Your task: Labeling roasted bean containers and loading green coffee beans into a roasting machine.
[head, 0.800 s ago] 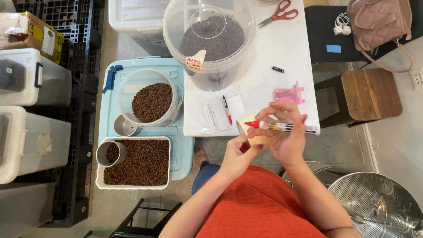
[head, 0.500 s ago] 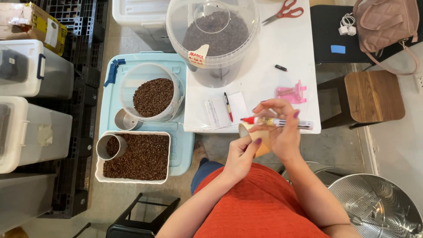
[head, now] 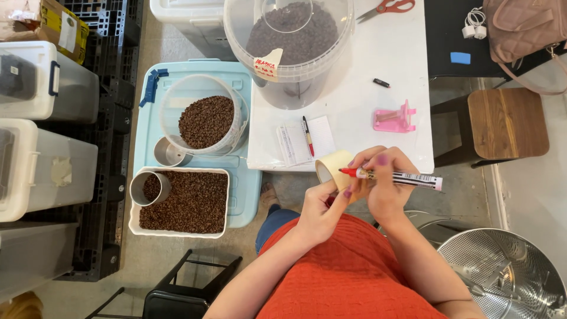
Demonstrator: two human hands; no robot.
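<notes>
1. Hands sit just beyond the near edge of the white table [head: 354, 88], above the person's lap. Compared with the earlier head-camera frames, both have drawn slightly nearer to the body and the marker has tipped to lie almost level.
2. The left hand [head: 322, 210] is clenched around the roll of masking tape [head: 332, 168], which sits between thumb and fingers [head: 345, 192] with its open core turned to the left.
3. The right hand [head: 384, 183] is grasping a red-tipped marker [head: 398, 177]. Its red tip now rests against the outer face of the roll, where before it hovered a little higher. As a judgement, writing on the tape is under way.
4. Everything else keeps its place: the big clear bucket of dark beans [head: 289, 41], the pen [head: 308, 136] on the notepad [head: 304, 140], the pink tape holder [head: 394, 118], the white tray of beans [head: 183, 201].
5. Any mark made on the tape is too small to read, and the right fingers hide part of the roll.
6. The steel basin [head: 502, 274] at the near right is cut off by the frame edge, and so are the scissors [head: 390, 7] at the far edge.
</notes>
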